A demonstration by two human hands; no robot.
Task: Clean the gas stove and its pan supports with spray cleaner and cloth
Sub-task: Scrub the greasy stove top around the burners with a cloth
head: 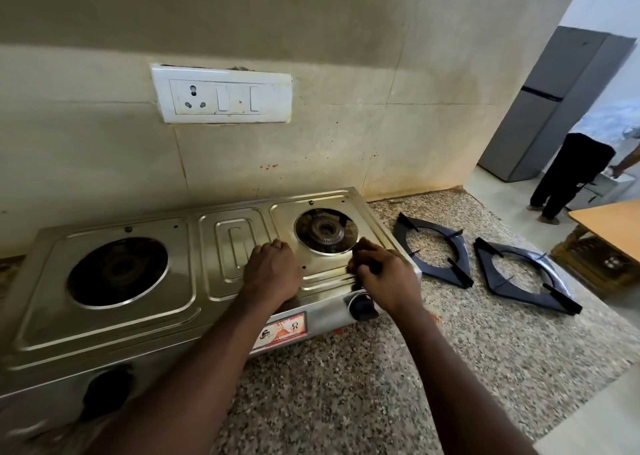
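A two-burner steel gas stove (104, 323) stands on the speckled counter, and both burners are bare. Its two black pan supports lie on the counter to the right, one nearer the stove (460, 246) and one farther right (554, 274). My left hand (272, 271) rests on the stove top between the burners with its fingers curled under, and nothing shows in it. My right hand (381, 274) sits at the front rim of the right burner (323, 229) with curled fingers. Anything it holds is hidden. No spray bottle or cloth is in view.
Two black knobs, a left one (104, 392) and a right one (362, 307), are on the stove's front. A white socket plate (221, 96) is on the tiled wall behind. At the far right stand a person (568, 174), a grey fridge (540, 108) and a wooden table corner (609, 226).
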